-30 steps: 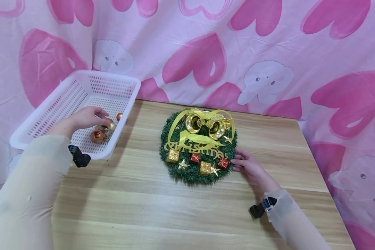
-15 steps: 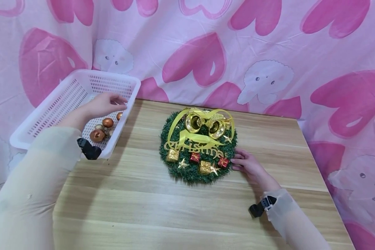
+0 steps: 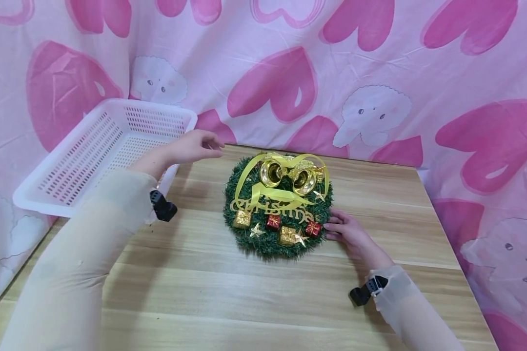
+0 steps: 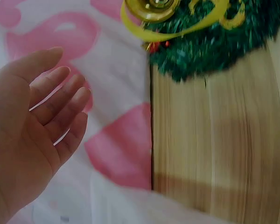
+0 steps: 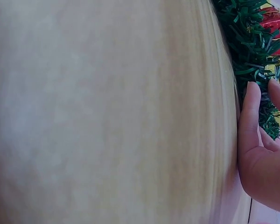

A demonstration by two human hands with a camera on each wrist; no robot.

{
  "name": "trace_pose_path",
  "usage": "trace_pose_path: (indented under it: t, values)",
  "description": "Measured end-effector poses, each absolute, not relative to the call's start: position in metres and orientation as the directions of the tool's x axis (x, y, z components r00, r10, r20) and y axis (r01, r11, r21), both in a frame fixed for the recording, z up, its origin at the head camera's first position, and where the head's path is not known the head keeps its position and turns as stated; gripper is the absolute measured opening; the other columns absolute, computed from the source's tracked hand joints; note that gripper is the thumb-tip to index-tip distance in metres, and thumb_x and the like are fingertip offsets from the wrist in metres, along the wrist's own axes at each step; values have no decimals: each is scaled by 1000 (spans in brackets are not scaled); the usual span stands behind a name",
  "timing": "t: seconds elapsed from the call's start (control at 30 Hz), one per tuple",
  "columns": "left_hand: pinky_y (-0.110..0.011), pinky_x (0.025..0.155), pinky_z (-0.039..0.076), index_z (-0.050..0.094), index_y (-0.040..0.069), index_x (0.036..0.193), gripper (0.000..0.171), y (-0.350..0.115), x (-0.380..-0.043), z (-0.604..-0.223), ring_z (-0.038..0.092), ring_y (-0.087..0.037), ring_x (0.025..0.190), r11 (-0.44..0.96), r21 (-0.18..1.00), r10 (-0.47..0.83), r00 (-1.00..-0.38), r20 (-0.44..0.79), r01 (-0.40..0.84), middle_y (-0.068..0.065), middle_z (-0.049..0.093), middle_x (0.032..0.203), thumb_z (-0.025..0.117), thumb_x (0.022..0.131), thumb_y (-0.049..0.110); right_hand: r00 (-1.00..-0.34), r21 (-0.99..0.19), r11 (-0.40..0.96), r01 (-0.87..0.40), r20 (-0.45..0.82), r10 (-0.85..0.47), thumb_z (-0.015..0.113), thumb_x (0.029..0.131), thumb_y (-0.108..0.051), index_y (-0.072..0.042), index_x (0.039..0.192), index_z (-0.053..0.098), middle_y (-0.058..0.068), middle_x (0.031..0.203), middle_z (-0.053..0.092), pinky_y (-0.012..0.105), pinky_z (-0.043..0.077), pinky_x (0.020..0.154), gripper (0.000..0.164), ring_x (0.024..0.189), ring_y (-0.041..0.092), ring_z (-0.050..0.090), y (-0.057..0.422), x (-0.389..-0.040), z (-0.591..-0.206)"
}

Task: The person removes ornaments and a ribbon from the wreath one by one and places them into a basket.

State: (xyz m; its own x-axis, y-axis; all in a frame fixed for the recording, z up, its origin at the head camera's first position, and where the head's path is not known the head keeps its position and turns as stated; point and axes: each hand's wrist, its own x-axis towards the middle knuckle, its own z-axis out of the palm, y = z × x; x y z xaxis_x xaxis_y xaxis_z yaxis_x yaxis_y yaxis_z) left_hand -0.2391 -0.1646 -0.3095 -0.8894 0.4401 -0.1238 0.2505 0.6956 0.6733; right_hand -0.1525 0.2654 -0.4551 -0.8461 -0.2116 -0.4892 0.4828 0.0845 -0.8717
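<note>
A green Christmas wreath (image 3: pixel 272 246) lies on the table, bearing gold bells (image 3: pixel 304 181), yellow ribbon, small gift boxes and "Christmas" lettering. My left hand (image 3: pixel 197 146) hangs between the white basket and the wreath, past the basket's right rim. In the left wrist view its palm (image 4: pixel 32 140) shows with loosely bent fingers and nothing in them. My right hand (image 3: pixel 349 234) holds the wreath's right edge beside a red gift box (image 3: pixel 313 228). In the right wrist view, greenery (image 5: pixel 252 51) sits between the thumb and a finger.
The white slotted basket (image 3: pixel 52 207) stands at the table's back left; my left forearm hides the baubles inside it. A pink heart-print cloth (image 3: pixel 272 87) hangs behind the wooden table (image 3: pixel 228 302).
My left hand has moved up out of the basket and rightward over its rim, toward the wreath. It left the baubles behind. My right hand and the wreath have stayed put.
</note>
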Motion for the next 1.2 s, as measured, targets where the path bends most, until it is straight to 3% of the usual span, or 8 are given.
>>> trace_pose_path:
  t: [0.53, 0.97, 1.1, 1.2]
  values:
    - [-37, 91, 49, 58, 1, 119, 42, -88, -243, -347, 59, -23, 103, 674, 643, 616, -757, -219, 362, -11, 63, 112, 62, 89, 29, -852, -877, 79, 473, -479, -213, 54, 89, 3, 1, 148, 12, 0, 106, 41, 20, 55, 76, 73, 82, 4, 58, 268, -153, -455]
    - [-35, 90, 49, 58, 1, 117, 35, -77, -244, -382, 61, -23, 98, 737, 589, 583, -751, -309, 330, -13, 66, 105, 64, 86, 17, -858, -885, 81, 459, -465, -217, 53, 90, 2, 2, 147, 13, 1, 108, 42, 20, 54, 76, 70, 83, 4, 58, 267, -151, -456]
    - [-32, 83, 51, 57, -1, 118, 34, -78, -244, -385, 62, -19, 86, 720, 603, 598, -748, -290, 342, -12, 67, 97, 59, 86, 7, -858, -885, 80, 459, -465, -218, 52, 90, 3, 3, 147, 13, 1, 107, 42, 20, 54, 76, 69, 83, 4, 58, 267, -152, -457]
    - [-28, 71, 48, 55, -2, 121, 38, -79, -245, -381, 55, -12, 67, 708, 616, 586, -774, -240, 345, -5, 63, 80, 53, 83, 1, -859, -886, 80, 456, -462, -220, 52, 90, 3, 4, 147, 13, 1, 107, 42, 20, 54, 76, 69, 83, 4, 58, 268, -153, -457]
